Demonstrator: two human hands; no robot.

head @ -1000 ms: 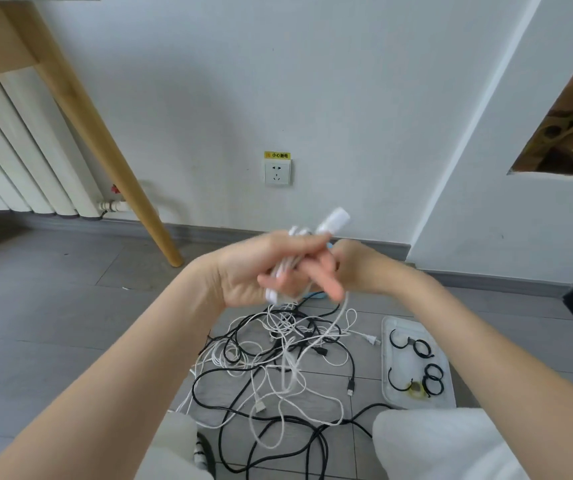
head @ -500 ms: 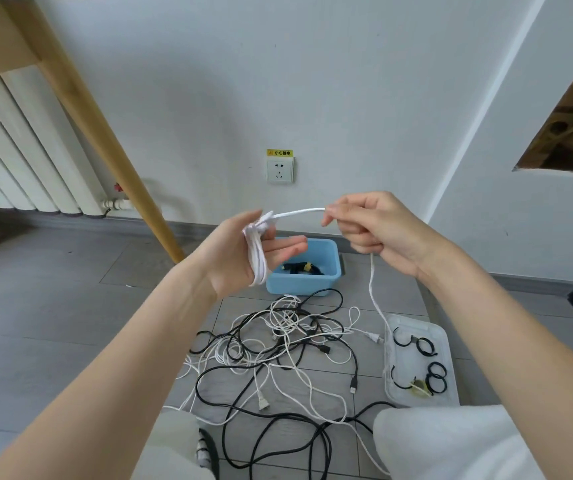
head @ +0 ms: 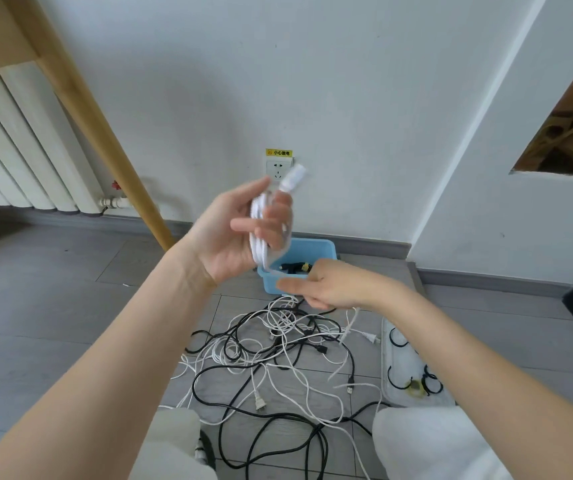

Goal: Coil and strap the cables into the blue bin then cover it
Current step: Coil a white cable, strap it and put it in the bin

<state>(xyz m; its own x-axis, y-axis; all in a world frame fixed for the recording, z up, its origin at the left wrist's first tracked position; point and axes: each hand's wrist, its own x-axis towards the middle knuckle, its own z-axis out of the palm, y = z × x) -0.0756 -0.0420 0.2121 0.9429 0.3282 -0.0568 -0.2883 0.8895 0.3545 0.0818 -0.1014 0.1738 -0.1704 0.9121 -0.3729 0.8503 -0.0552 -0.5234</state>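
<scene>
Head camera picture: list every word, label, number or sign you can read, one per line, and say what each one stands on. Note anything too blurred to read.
"小心触电", black characters with a small warning symbol to their left, on the yellow sticker on the wall just above the white wall socket.
No other text is readable: the white plug that sticks up from the cable coil in the left hand is motion-blurred, and the blue bin shows no label.

1. Premises: an indoor room of domestic or small-office type; which of the two cannot be told.
2. Evidence: a white panel radiator against the wall at upper left, with a pale wooden furniture leg slanting across it.
3. A wall socket under a yellow warning label on plain white wall.
4. Grey tiled floor with grey skirting.
</scene>
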